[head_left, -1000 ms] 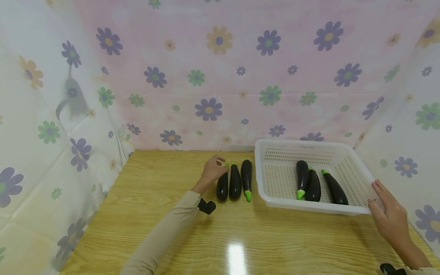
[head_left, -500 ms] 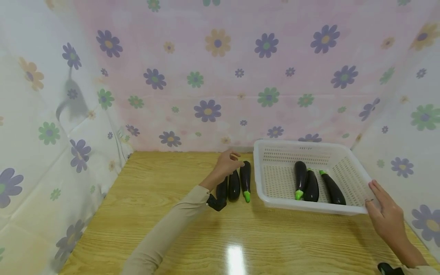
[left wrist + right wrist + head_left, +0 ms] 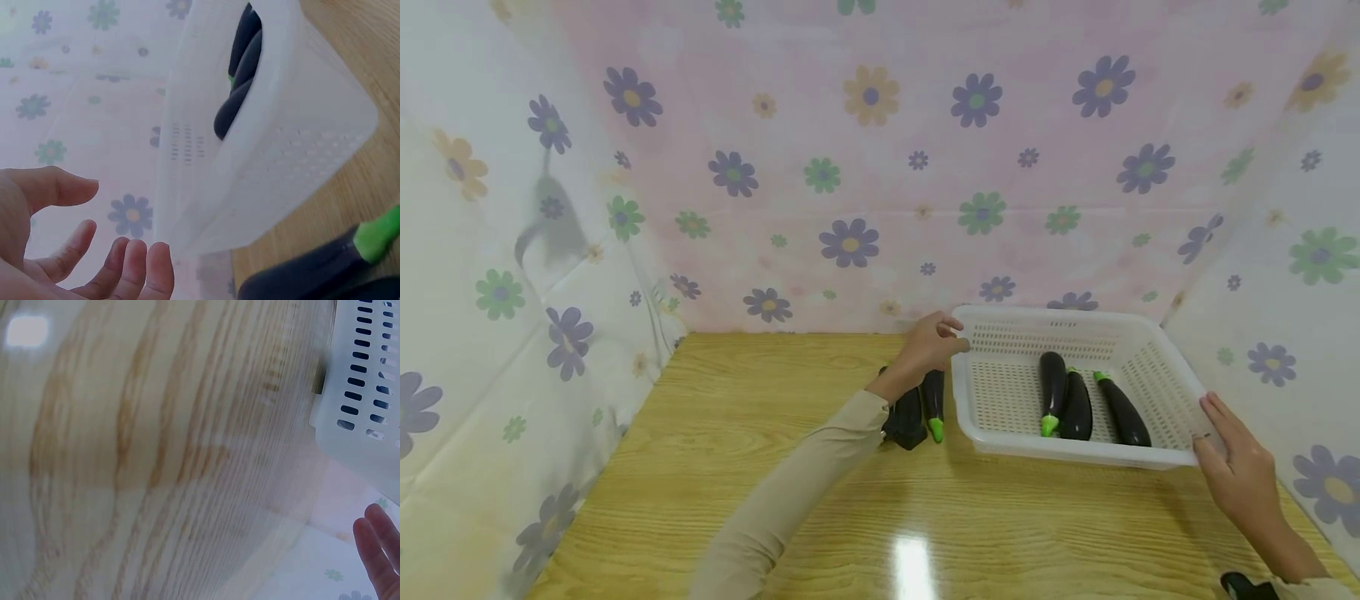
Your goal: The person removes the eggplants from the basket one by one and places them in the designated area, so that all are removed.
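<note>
A white plastic basket [image 3: 1075,450] stands on the table with three eggplants inside: one at left [image 3: 1052,383], one in the middle [image 3: 1078,408] and one at right [image 3: 1122,408]. My left hand [image 3: 928,342] is at the basket's back left corner, its fingers loosely bent and nothing between them. In the left wrist view its fingertips [image 3: 159,262] come right up to the rim. My right hand [image 3: 1243,467] holds the basket's right rim near the front corner. Left of the basket, another eggplant [image 3: 934,408] shows beneath my left wrist; others beside it are mostly hidden.
The wood-grain table [image 3: 760,500] extends left and in front of the basket. Flowered cloth [image 3: 850,167] hangs behind and along both sides, close to the basket's back edge. Black wrist straps [image 3: 906,429] sit at both cuffs.
My left hand has moved right, from above the leftmost loose eggplant across the others to the basket's corner. The right hand stays at the rim, and the eggplants in the basket have not moved.
</note>
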{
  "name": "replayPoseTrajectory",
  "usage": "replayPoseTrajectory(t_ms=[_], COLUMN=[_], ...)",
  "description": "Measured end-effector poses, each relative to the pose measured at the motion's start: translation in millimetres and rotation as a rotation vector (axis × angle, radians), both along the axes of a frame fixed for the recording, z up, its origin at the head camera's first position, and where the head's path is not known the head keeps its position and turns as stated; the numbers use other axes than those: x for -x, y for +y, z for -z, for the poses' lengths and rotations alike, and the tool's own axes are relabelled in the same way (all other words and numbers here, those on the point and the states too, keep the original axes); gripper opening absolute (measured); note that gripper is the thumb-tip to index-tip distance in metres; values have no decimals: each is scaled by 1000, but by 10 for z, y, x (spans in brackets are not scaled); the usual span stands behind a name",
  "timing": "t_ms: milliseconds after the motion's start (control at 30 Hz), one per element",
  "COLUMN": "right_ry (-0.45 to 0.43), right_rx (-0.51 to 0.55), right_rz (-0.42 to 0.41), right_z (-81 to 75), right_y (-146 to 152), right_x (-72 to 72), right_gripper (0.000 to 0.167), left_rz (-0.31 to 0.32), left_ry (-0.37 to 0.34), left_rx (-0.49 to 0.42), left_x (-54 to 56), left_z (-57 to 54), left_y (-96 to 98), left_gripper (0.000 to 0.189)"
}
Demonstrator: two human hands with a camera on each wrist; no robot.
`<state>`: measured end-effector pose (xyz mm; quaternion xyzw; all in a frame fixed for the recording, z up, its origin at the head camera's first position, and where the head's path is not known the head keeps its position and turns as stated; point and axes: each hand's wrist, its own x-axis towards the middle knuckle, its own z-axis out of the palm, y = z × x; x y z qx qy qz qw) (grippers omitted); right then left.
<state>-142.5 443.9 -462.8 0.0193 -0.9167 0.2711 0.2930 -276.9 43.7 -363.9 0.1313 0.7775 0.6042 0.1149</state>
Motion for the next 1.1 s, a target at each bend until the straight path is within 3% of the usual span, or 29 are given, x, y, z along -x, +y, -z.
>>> replayPoseTrajectory(t_ms=[400, 700, 1100], right_ry=[17, 26, -1], right_rx=[2, -2, 14], right_rz=[-8, -27, -16], right_z=[-25, -18, -18], right_y=[-17, 8, 9], right_x=[3, -13, -4], right_gripper=[56, 55, 57], left_rz=[54, 102, 7], left_ry=[-29, -78, -121], left_rx=[-54, -125, -92], left_x=[58, 53, 138], left_z=[-114, -122, -39], left_y=[303, 480, 806], left_gripper=[26, 36, 25])
